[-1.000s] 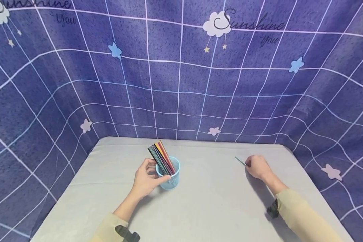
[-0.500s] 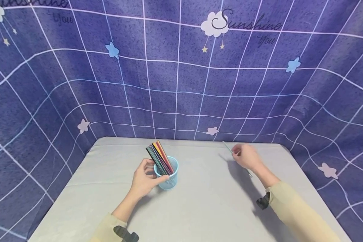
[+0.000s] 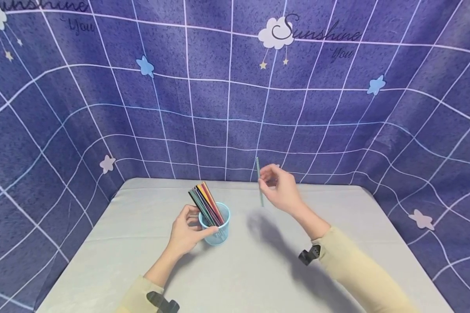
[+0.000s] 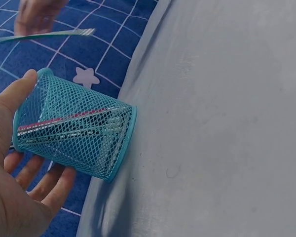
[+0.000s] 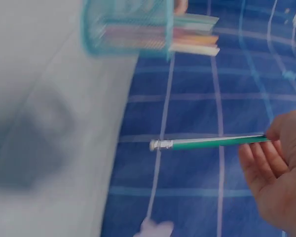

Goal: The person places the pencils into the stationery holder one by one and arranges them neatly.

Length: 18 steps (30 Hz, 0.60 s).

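Note:
A light-blue mesh pencil cup (image 3: 222, 234) stands upright on the table, left of the middle. My left hand (image 3: 185, 235) holds it from the left, thumb by the rim and fingers round the far side. Several pencils (image 3: 208, 203), in green, black, yellow and red, lean to the left inside it. To the right of the cup and above the table, my right hand (image 3: 283, 191) pinches a green pencil (image 5: 202, 143) between thumb and fingers. That pencil is nearly upright, with its metal-banded eraser end pointing down. The left wrist view shows the cup's mesh wall (image 4: 79, 123) close up.
A pale grey cloth covers the table (image 3: 235, 278). Behind and beside it hangs a purple-blue curtain (image 3: 203, 95) with grid lines, stars and clouds. Each forearm carries a dark strapped device, one of them at the right wrist (image 3: 309, 254).
My right hand has lifted the green pencil from the table's right side, carried it left towards the cup and turned it nearly upright. The left hand and cup have stayed in place.

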Each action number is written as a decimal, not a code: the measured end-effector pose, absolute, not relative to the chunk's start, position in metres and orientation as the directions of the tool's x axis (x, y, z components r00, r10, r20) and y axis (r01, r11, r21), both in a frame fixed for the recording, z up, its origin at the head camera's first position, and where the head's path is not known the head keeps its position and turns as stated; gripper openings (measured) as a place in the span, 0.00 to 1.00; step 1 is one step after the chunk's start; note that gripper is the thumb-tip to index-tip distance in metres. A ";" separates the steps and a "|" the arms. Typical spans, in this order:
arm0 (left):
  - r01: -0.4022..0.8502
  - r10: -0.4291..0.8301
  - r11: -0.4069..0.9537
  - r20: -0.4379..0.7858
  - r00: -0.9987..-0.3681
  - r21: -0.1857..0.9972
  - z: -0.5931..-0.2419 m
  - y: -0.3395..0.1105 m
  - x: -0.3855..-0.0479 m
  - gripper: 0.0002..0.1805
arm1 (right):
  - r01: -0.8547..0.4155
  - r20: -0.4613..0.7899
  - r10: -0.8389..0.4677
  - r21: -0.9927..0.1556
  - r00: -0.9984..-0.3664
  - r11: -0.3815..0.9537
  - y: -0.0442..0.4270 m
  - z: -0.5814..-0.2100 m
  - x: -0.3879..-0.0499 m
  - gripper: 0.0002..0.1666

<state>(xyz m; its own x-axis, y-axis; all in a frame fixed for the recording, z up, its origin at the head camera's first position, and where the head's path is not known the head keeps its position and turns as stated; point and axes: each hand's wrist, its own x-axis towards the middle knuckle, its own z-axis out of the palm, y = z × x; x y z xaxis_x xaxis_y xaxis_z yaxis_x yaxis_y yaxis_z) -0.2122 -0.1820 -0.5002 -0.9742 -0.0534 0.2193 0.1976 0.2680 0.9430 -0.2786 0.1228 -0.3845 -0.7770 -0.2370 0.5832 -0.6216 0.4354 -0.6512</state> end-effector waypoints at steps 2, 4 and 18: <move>0.200 -0.053 0.268 0.222 -0.974 0.942 -0.500 -0.182 -0.212 0.37 | -0.643 0.602 -0.231 -0.681 -0.764 0.350 0.110 -0.378 -0.274 0.10; 0.201 -0.052 0.270 0.222 -0.974 0.942 -0.500 -0.183 -0.211 0.37 | -0.664 0.620 -0.238 -0.704 -0.748 0.252 0.097 -0.373 -0.269 0.11; 0.198 -0.048 0.285 0.221 -0.974 0.938 -0.501 -0.182 -0.213 0.37 | -0.691 0.544 -0.479 -0.692 -0.689 0.209 0.045 -0.397 -0.262 0.10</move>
<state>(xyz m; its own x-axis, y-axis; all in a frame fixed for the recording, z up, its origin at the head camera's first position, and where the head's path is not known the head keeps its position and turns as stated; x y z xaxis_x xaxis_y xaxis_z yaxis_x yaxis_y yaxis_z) -0.2130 -0.1824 -0.5008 -0.9742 -0.0483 0.2205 0.1981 0.2854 0.9377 -0.2617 0.0452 -0.3969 -0.6894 -0.4789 0.5435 -0.6908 0.2087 -0.6923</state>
